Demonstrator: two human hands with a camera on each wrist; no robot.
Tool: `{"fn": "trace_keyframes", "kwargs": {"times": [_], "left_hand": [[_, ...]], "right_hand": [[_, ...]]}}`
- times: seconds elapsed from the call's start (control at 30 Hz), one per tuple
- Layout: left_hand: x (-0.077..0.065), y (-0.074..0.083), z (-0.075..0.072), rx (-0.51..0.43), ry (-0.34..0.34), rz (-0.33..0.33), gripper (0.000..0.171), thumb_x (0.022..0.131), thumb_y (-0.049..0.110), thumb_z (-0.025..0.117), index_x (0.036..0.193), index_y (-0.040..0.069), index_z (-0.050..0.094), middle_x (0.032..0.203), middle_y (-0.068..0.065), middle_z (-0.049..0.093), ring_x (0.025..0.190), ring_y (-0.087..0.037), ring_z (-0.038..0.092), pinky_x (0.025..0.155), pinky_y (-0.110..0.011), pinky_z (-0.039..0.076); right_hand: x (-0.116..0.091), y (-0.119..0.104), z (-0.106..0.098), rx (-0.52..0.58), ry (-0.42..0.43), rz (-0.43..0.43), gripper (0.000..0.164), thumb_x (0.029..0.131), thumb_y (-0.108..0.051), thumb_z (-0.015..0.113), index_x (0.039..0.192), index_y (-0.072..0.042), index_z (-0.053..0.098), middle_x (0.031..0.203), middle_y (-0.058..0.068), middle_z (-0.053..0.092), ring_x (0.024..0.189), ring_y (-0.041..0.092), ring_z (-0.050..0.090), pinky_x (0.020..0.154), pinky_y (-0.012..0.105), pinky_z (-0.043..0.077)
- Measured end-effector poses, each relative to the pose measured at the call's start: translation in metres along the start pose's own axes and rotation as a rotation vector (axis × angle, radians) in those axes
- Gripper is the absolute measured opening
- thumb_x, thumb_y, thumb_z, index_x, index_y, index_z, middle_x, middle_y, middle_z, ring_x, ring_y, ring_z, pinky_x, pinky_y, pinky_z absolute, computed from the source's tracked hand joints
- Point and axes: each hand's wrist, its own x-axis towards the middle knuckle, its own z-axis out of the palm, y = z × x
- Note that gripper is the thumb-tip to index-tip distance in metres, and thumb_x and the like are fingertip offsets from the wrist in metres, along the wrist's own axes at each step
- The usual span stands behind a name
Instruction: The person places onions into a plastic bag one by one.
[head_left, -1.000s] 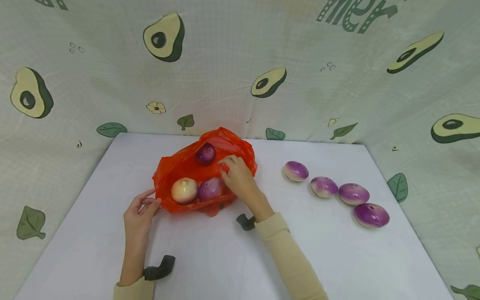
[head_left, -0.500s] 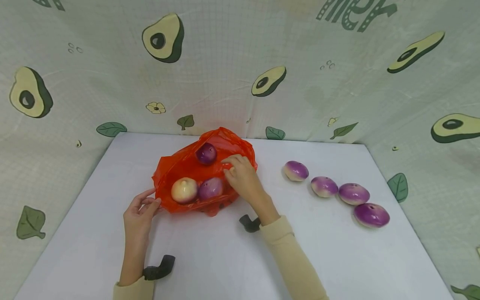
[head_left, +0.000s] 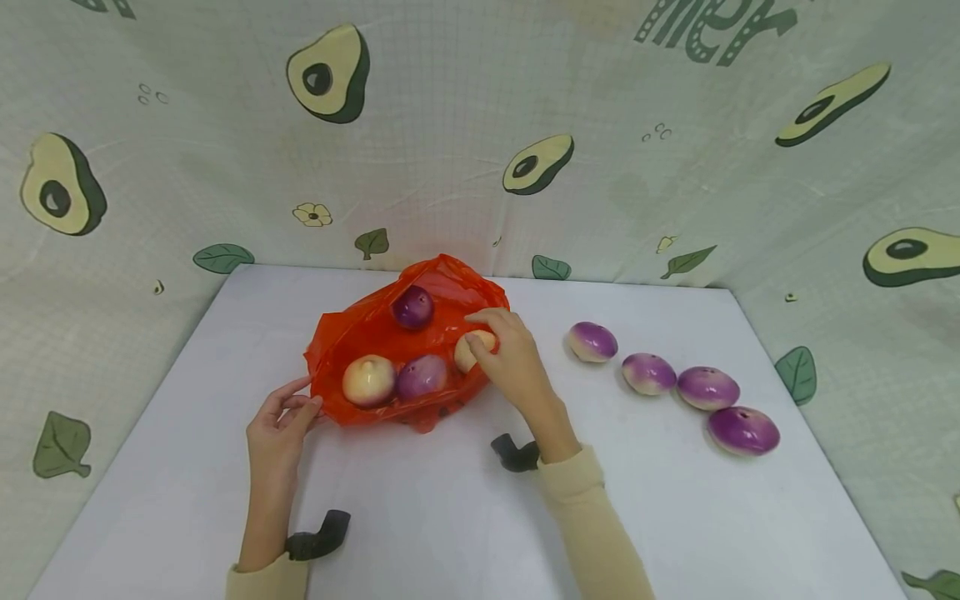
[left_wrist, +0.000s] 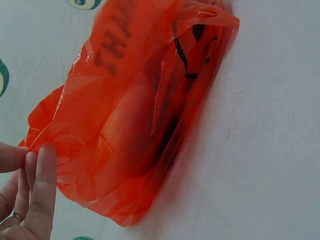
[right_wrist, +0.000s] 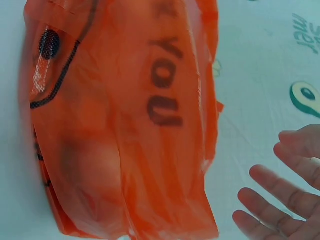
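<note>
An orange-red plastic bag (head_left: 333,333) lies on the table with its mouth spread toward me. Its left rim is pinched between thumb and fingers of my left hand (head_left: 279,429); the left wrist view shows the same pinch on the film. Inside are a purple onion-like bulb (head_left: 412,307), a cream one (head_left: 368,381), a pale purple one (head_left: 422,377) and another cream one (head_left: 472,350). My right hand (head_left: 517,358) is over the bag's right rim, fingers loosely bent and holding nothing, partly covering that last bulb. In the right wrist view its fingers are spread beside the bag.
Several purple-and-cream bulbs (head_left: 648,373) form a slanting row on the white table (head_left: 420,525), right of the bag. Behind the table hangs an avocado-print cloth (head_left: 435,125). A dark curved wrist mount (head_left: 321,537) sticks out beside the left wrist.
My right hand has drawn back to the right from inside the bag, and the cream bulb at the bag's right has come into view. My left hand has stayed at the rim.
</note>
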Motion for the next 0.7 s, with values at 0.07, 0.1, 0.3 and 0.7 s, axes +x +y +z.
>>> {"fn": "trace_keyframes", "kwargs": {"times": [0.07, 0.1, 0.3, 0.7], "left_hand": [[-0.003, 0.004, 0.001, 0.016, -0.001, 0.011, 0.046, 0.08, 0.037, 0.071, 0.122, 0.019, 0.06, 0.096, -0.003, 0.056, 0.079, -0.008, 0.064, 0.071, -0.011, 0.052], [-0.006, 0.009, 0.002, 0.029, -0.001, 0.01, 0.045, 0.082, 0.036, 0.069, 0.122, 0.018, 0.06, 0.095, -0.003, 0.056, 0.078, -0.008, 0.064, 0.072, -0.011, 0.052], [-0.026, 0.048, 0.011, 0.037, 0.012, -0.067, 0.038, 0.088, 0.023, 0.064, 0.124, 0.012, 0.057, 0.09, 0.002, 0.054, 0.075, -0.003, 0.061, 0.071, -0.009, 0.051], [-0.021, 0.037, 0.006, 0.024, -0.018, -0.011, 0.04, 0.086, 0.028, 0.066, 0.123, 0.015, 0.059, 0.091, 0.001, 0.055, 0.078, -0.004, 0.062, 0.071, -0.009, 0.051]], "right_hand": [[-0.001, 0.003, -0.002, 0.016, 0.036, -0.026, 0.025, 0.09, -0.021, 0.058, 0.113, -0.013, 0.062, 0.118, 0.002, 0.06, 0.117, 0.02, 0.049, 0.104, 0.045, 0.04], [-0.002, 0.005, -0.003, 0.025, 0.056, -0.042, 0.024, 0.09, -0.02, 0.059, 0.113, -0.013, 0.062, 0.117, 0.003, 0.06, 0.116, 0.02, 0.05, 0.104, 0.044, 0.041], [-0.006, 0.017, -0.006, 0.058, 0.154, -0.098, 0.023, 0.089, -0.017, 0.062, 0.11, -0.01, 0.064, 0.114, 0.006, 0.062, 0.112, 0.021, 0.054, 0.1, 0.04, 0.046], [-0.011, 0.039, -0.021, 0.084, 0.25, 0.0, 0.029, 0.088, -0.022, 0.063, 0.115, -0.011, 0.062, 0.118, 0.004, 0.061, 0.115, 0.02, 0.052, 0.1, 0.043, 0.044]]}}
